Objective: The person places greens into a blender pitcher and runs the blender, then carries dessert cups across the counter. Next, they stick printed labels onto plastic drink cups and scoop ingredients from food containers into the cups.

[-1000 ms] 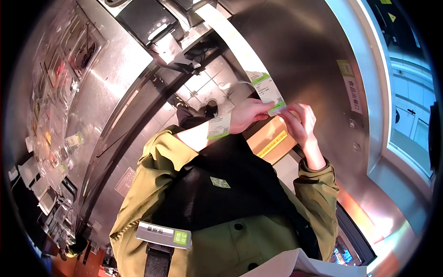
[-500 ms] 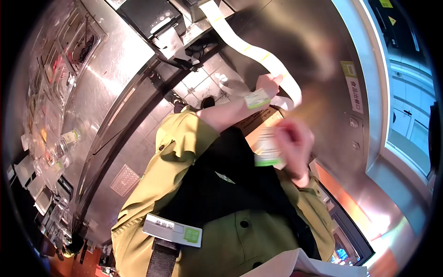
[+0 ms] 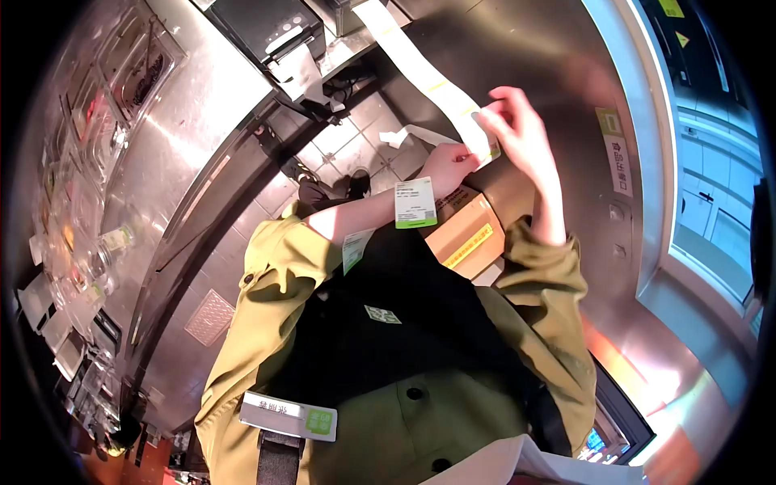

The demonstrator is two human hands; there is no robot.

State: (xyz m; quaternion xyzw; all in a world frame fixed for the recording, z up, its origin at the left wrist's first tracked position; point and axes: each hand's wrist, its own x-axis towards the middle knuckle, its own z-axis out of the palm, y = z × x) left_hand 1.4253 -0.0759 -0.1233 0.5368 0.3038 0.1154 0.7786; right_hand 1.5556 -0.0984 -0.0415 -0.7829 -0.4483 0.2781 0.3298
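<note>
My left hand [image 3: 446, 168] is closed around the lower end of a long white label strip [image 3: 420, 69], which hangs from a machine above. Just above it, my right hand [image 3: 524, 133] has its fingers apart, with the thumb and fingertips at the strip's right edge. A printed label [image 3: 415, 204] with a green band clings to my left wrist. Farther up the same arm, near the sleeve, is a second label [image 3: 356, 250]. A loop of pale backing paper [image 3: 396, 137] trails left of my left hand.
Below my hands sits a cardboard box [image 3: 465, 234] with yellow tape. A black printer [image 3: 271, 36] stands at the upper left. Clear containers [image 3: 97, 267] crowd the steel counter [image 3: 206, 89] on the left. A screen [image 3: 614, 428] is at the lower right.
My right hand has moved up to the strip and no longer holds the label it carried; a second label now shows on my left arm. My left hand has shifted slightly left and down.
</note>
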